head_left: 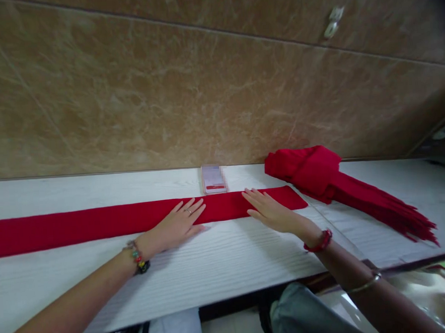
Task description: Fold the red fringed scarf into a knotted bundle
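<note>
A long red cloth strip (80, 224) lies flat along the white table (220, 258), running from the left edge to a slanted end right of centre. My left hand (178, 222) rests flat on it, fingers stretched out, a ring on one finger and a beaded bracelet at the wrist. My right hand (269, 211) lies flat and open on the strip near its right end, a red bead bracelet at the wrist. Neither hand grips anything.
A bundle of red fringed scarves (331, 183) lies at the back right, its tassels trailing toward the table's right front. A phone (213, 179) stands against the brown marble wall (203, 88) behind the strip. My knees show below the table's front edge.
</note>
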{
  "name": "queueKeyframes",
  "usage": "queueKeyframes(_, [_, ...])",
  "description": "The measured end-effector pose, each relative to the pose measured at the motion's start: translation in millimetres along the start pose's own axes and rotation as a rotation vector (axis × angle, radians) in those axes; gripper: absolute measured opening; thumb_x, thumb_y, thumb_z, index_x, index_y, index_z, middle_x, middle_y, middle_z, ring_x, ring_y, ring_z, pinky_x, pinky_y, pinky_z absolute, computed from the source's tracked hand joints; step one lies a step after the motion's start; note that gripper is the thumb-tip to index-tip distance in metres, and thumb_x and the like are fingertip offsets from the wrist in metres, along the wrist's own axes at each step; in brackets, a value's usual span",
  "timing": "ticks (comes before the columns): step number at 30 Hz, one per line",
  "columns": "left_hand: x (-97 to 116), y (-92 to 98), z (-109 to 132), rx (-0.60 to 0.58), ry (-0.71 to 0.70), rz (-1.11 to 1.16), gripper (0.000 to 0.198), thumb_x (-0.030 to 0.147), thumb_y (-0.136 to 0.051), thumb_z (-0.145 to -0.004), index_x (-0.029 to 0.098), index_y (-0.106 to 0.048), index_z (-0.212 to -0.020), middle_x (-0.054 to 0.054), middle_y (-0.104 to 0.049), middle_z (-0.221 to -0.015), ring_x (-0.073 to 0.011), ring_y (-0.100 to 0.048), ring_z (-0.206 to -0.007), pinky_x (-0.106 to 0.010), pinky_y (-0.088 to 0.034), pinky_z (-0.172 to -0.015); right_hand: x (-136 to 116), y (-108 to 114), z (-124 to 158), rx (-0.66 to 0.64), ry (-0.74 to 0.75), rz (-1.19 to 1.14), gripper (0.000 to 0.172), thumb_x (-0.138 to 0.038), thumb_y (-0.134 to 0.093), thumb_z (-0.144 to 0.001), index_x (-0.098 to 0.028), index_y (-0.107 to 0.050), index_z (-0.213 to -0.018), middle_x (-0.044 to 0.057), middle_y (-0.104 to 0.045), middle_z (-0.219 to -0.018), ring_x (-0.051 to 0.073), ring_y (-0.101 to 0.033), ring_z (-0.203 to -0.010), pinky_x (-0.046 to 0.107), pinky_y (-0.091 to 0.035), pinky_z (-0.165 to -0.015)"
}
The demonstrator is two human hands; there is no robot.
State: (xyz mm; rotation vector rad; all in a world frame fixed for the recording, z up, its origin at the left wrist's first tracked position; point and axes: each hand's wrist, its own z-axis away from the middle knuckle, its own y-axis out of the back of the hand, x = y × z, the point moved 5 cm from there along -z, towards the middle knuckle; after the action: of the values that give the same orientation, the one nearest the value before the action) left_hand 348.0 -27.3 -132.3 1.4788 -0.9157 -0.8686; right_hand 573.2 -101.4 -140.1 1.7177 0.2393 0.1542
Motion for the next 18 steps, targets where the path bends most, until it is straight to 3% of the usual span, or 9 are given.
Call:
queueKeyframes(4, [-2.4,-10.0,10.4,-0.031,-0.016,0.000,0.056,0.050,-0.021,-0.090,0.018,-0.027,-0.136,-0.009,-0.025,-0.142,-0.0230,-0.019,-0.131,-0.042,-0.015,-0.104,-5.8,-15.9,2.0,-0.095,0.041,0.023,0.053,-0.042,-0.024,-0.091,-0.016,-0.022,-0.138,0.013,-0.022,-0.143,0.024,-0.016,-0.131,0.051,-0.025,-0.101])
queueKeyframes(7, [-0.4,-8.3,9.5,-0.016,-0.023,0.022,0.055,0.050,-0.019,-0.091,0.019,-0.028,-0.136,-0.008,-0.027,-0.141,-0.0215,-0.019,-0.131,-0.042,-0.016,-0.104,-8.0,-13.1,0.7,-0.116,-0.001,0.027,0.053,-0.041,-0.023,-0.091,-0.016,-0.021,-0.138,0.013,-0.023,-0.142,0.024,-0.016,-0.131,0.051,-0.025,-0.101])
queueKeyframes(12, [-7.2,-3.7,15.6,0.022,0.051,0.010,0.054,0.049,-0.022,-0.090,0.019,-0.027,-0.136,-0.009,-0.026,-0.142,-0.0212,-0.020,-0.131,-0.043,-0.018,-0.103,-50.7,-3.1,-18.5,-0.061,0.099,0.012,0.053,-0.043,-0.023,-0.091,-0.018,-0.022,-0.138,0.011,-0.022,-0.143,0.022,-0.013,-0.132,0.049,-0.020,-0.103])
queueKeyframes(15, [-20.9,-2.6,36.0,0.008,0.122,-0.011,0.056,0.050,-0.024,-0.090,0.018,-0.028,-0.135,-0.010,-0.026,-0.142,-0.0223,-0.020,-0.131,-0.043,-0.020,-0.103,-66.2,-11.4,-21.7,-0.133,0.146,0.003,0.055,-0.044,-0.024,-0.090,-0.017,-0.021,-0.138,0.011,-0.021,-0.143,0.024,-0.014,-0.132,0.049,-0.021,-0.103])
queueKeyframes(18, [-42.0,-1.2,72.4,-0.028,0.179,-0.020,0.056,0.050,-0.023,-0.090,0.019,-0.026,-0.136,-0.009,-0.025,-0.142,-0.0213,-0.019,-0.131,-0.041,-0.019,-0.103,-65.1,-18.4,-23.5,-0.220,0.110,0.003,0.058,-0.048,-0.024,-0.089,-0.016,-0.023,-0.138,0.013,-0.022,-0.142,0.026,-0.017,-0.131,0.051,-0.025,-0.101])
